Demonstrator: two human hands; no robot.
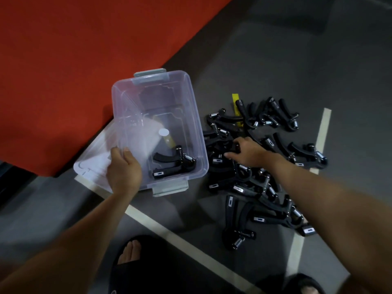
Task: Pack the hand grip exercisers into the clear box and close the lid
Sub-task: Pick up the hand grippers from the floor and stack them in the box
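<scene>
A clear box [192, 115] with grey latches stands open on the dark floor. One black hand grip exerciser [172, 165] lies in its near corner. My left hand [124, 169] grips the box's near left rim, thumb inside the wall. The clear lid [93, 164] lies flat under and left of the box. A heap of several black exercisers [261, 166] with steel springs is spread to the right of the box. My right hand [248, 152] reaches into the heap and its fingers close round the handle of one exerciser [235, 147] near the box.
A red mat [63, 71] covers the floor to the left and behind. White tape lines [191, 247] cross the grey floor. A yellow strip [235, 102] lies under the heap's far side. My feet in black slides [131, 264] are at the bottom edge.
</scene>
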